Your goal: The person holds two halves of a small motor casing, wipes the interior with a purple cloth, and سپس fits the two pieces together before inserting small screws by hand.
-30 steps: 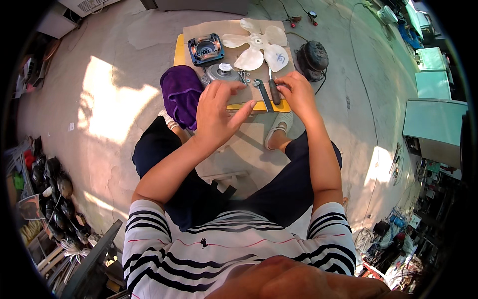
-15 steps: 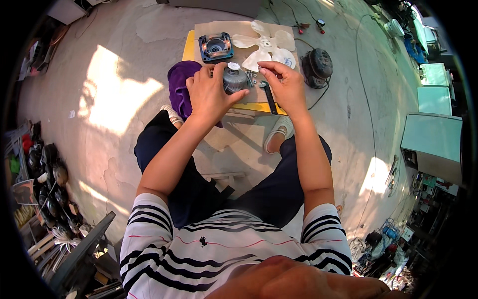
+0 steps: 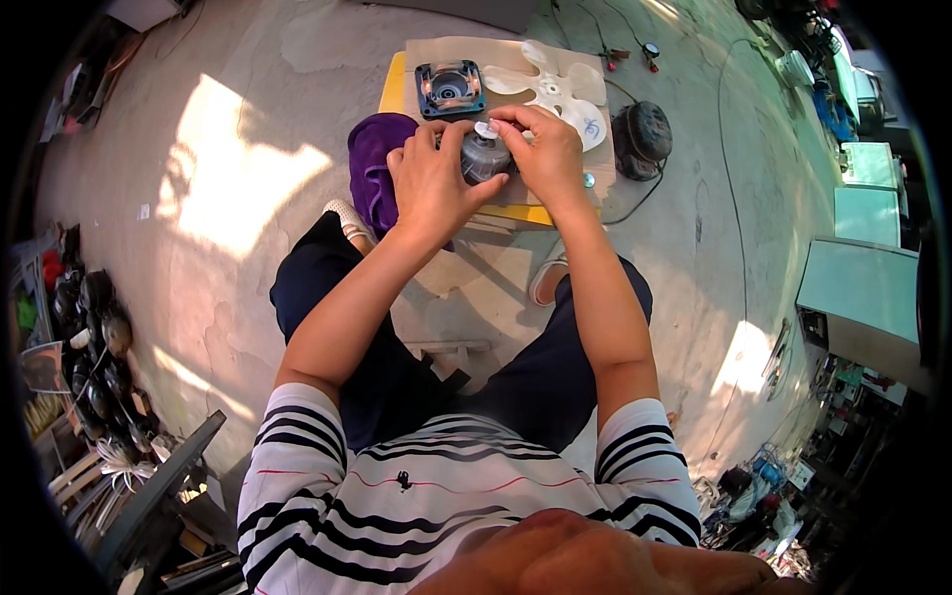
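Note:
A grey, rounded motor part (image 3: 484, 161) with a small white disc (image 3: 486, 130) on top stands on the cardboard. My left hand (image 3: 428, 178) wraps it from the left, thumb along its near side. My right hand (image 3: 545, 159) is pinched at the disc's right edge; whatever small piece lies between the fingertips is too small to make out. Beyond my hands sits an open motor housing (image 3: 449, 89) with copper windings. To its right lies a white fan blade (image 3: 551, 89) with several petals. A purple cloth (image 3: 374, 171) bunches beside my left hand.
Brown cardboard (image 3: 506, 50) covers a low yellow table (image 3: 393, 84) in front of my knees. A black compressor (image 3: 643, 139) with a cable stands on the floor to the right. Piled parts (image 3: 99, 317) line the far left; a pale green cabinet (image 3: 858, 288) stands at right.
My right hand has moved left from beside the motor part to its white disc, now covering the black-handled tool and small hardware. The table and its things appear shifted slightly right in view.

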`<action>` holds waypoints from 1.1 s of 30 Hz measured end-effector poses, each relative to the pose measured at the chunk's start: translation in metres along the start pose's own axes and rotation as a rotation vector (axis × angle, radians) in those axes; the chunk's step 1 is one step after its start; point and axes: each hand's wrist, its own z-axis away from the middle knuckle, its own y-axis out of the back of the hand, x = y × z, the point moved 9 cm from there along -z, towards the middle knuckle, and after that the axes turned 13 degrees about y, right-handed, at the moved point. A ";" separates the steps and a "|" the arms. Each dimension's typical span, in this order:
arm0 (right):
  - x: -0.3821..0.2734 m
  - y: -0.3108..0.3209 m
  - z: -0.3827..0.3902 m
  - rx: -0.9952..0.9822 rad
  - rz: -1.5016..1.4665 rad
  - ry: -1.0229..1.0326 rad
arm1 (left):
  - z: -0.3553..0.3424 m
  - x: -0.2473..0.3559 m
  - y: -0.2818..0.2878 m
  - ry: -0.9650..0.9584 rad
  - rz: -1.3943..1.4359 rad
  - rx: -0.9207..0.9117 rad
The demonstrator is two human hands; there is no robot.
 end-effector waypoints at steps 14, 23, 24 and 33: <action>0.003 0.000 0.001 -0.069 -0.068 0.006 | -0.004 -0.002 -0.004 0.037 0.046 0.118; 0.002 0.003 -0.007 -0.186 -0.111 -0.022 | -0.013 -0.005 -0.007 0.149 0.148 0.128; 0.004 0.002 -0.007 -0.195 -0.126 -0.032 | -0.014 -0.005 -0.007 0.153 0.150 0.116; -0.003 0.003 -0.005 -0.221 -0.194 -0.063 | -0.012 -0.005 0.000 0.099 0.262 0.146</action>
